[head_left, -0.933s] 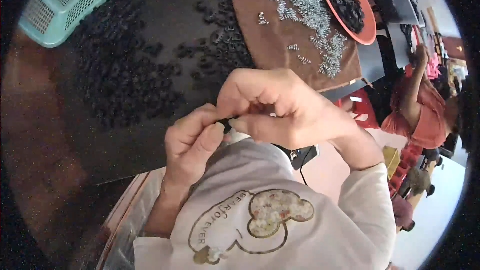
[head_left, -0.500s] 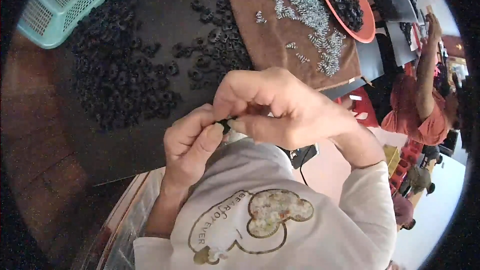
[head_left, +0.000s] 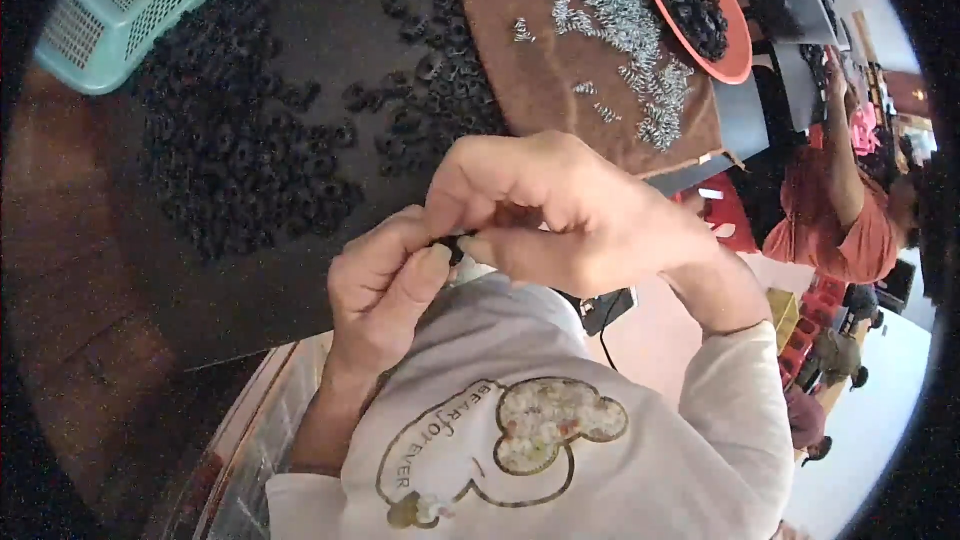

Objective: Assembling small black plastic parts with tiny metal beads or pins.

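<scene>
Between my two hands, close in front of my chest, is a small black plastic part (head_left: 455, 249), mostly covered by fingertips. My left hand (head_left: 385, 285) pinches it from the left with thumb and forefinger. From the other side, my right hand (head_left: 560, 210) also closes on it, thumb and fingertips meeting my left fingers. Whether a spring sits inside the part cannot be seen. Beyond my hands, many loose black ring-shaped parts (head_left: 240, 140) lie spread over the dark tabletop (head_left: 320, 35). Small metal springs (head_left: 625, 20) are heaped on a brown cloth (head_left: 545, 90) to the right.
A green mesh basket (head_left: 130, 20) stands at the far left. An orange-red bowl (head_left: 735, 35) of black parts rests at the cloth's far right. Another person in a red top (head_left: 845, 220) is at the right, with more people behind. A yellow box (head_left: 783, 320) is below them.
My hands keep their pinch on the black part, which has turned slightly. The person at the right has lowered and moved an arm toward the table.
</scene>
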The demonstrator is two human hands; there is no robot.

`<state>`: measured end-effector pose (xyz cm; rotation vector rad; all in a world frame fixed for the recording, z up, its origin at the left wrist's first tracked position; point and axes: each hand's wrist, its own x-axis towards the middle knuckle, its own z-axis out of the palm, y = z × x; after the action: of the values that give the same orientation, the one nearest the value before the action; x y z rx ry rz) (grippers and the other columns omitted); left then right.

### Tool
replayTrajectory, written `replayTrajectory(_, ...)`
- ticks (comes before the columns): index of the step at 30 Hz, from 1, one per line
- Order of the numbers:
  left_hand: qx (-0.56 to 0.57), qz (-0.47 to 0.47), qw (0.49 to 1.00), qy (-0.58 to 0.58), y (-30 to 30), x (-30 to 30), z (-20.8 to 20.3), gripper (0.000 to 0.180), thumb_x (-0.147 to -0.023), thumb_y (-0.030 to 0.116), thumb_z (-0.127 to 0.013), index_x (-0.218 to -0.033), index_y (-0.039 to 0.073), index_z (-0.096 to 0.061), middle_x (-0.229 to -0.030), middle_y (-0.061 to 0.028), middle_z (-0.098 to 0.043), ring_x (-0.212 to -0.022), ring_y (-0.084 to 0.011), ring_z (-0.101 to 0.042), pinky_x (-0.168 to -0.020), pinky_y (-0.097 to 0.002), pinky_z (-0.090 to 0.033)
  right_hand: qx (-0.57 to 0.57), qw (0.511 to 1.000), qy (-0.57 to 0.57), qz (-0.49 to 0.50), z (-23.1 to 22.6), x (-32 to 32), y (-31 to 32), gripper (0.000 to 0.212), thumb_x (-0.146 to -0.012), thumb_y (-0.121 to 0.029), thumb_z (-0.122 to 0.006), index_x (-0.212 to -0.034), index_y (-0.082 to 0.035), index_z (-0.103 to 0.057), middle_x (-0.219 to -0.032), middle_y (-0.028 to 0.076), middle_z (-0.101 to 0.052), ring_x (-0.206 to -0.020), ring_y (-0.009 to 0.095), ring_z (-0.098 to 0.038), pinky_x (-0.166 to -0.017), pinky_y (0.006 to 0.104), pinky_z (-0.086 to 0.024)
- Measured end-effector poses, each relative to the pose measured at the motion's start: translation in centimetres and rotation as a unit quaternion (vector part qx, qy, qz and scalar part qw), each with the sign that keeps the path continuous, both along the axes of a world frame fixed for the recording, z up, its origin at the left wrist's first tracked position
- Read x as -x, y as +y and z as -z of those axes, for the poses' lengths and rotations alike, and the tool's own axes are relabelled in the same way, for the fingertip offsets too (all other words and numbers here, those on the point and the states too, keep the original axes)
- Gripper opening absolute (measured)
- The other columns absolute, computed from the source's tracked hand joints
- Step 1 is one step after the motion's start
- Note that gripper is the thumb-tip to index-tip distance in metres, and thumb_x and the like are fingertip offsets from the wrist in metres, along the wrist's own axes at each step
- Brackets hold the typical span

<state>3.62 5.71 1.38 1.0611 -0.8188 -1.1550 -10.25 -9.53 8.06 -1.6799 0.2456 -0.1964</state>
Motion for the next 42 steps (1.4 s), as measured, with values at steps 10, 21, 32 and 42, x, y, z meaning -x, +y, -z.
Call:
replayTrajectory(10, -0.027, 0.003, 1.0, -0.006, 0.0, -0.1, -0.3, 0.02, -0.094, 0.011, -0.057, -0.1, -0.007, -0.063, -0.087, -0.0043, -0.061, -0.075, -0.0095, -0.053, -0.067, -0.0236, -0.041, 0.067, 0.997, -0.025, 0.015, -0.1, -0.4, 0.1, 0.024, -0.07, 0.004, -0.057, -0.094, 0.002, -0.057, -0.075, 0.016, -0.061, -0.072, 0.032, -0.064, -0.06, 0.0395, -0.047)
replayTrajectory(21, -0.007, -0.016, 0.998, 0.059, -0.2, 0.0, -0.8, 0.025, -0.097, 0.017, -0.055, -0.101, -0.006, -0.062, -0.083, -0.0039, -0.058, -0.071, -0.0077, -0.049, -0.064, -0.0225, -0.04, -0.075, 0.996, -0.004, 0.04, -0.1, 0.2, 0.3, 0.01, -0.087, 0.005, -0.061, -0.097, 0.002, -0.062, -0.083, 0.0, -0.063, -0.069, 0.003, -0.056, -0.058, 0.019, -0.043)
replayTrajectory(32, 0.013, -0.004, 0.997, 0.073, -0.2, -0.3, -0.6, 0.025, -0.098, 0.019, -0.054, -0.091, -0.004, -0.061, -0.082, -0.0042, -0.057, -0.071, -0.0083, -0.049, -0.064, -0.0235, -0.04, -0.144, 0.988, 0.025, 0.055, -0.5, 0.7, 0.2, 0.01, -0.087, 0.005, -0.064, -0.097, 0.003, -0.063, -0.087, 0.002, -0.063, -0.071, 0.005, -0.059, -0.059, 0.0184, -0.046)
replayTrajectory(42, 0.007, 0.018, 0.995, 0.1, -0.1, -0.3, -0.7, 0.024, -0.099, 0.017, -0.052, -0.092, -0.004, -0.061, -0.082, -0.0047, -0.058, -0.071, -0.0089, -0.049, -0.066, -0.0238, -0.04, -0.117, 0.993, 0.0, 0.023, -0.2, 0.3, 0.1, 0.012, -0.085, 0.006, -0.066, -0.097, 0.004, -0.062, -0.087, 0.002, -0.062, -0.076, 0.005, -0.057, -0.064, 0.0189, -0.046)
